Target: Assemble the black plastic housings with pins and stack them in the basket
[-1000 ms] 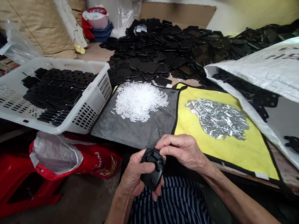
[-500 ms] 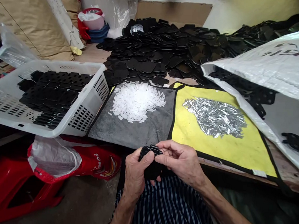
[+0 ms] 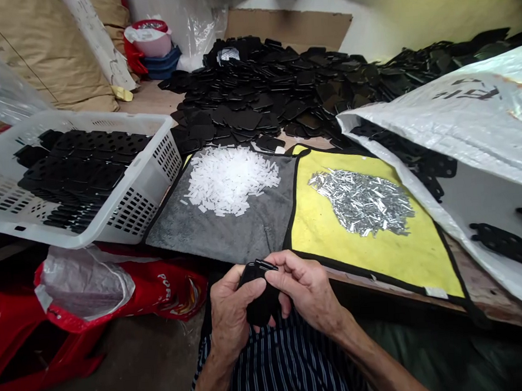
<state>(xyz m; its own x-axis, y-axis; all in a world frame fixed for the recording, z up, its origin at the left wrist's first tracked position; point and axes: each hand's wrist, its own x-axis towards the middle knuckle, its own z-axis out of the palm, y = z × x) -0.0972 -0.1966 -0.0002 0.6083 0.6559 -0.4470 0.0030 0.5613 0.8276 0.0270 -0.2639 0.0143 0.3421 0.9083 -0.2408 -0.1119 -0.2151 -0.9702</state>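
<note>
Above my lap, my left hand (image 3: 232, 306) is closed around a black plastic plate (image 3: 259, 307), its thumb across the front. My right hand (image 3: 304, 287) pinches the upper right edge of that same plate between thumb and fingers. A short dark bar shows along the top edge there; whether a small pin sits in it is hidden by the fingertips. Beyond the hands, a heap of small white strips (image 3: 233, 179) lies on a grey cloth (image 3: 219, 239). To its right, many short silvery metal pins (image 3: 367, 203) are spread on a yellow cloth (image 3: 325, 233).
A white plastic basket (image 3: 112, 219) at left holds stacked black hinged pieces (image 3: 86, 165). Flat black plates (image 3: 255, 95) are piled along the back. An open white sack (image 3: 453, 89) with black parts stands at right. A red bag (image 3: 156, 290) hangs below the basket.
The camera view has turned slightly, so the table things appear shifted left. Both hands still grip the black plate, and my right fingers have shifted a little along its top edge.
</note>
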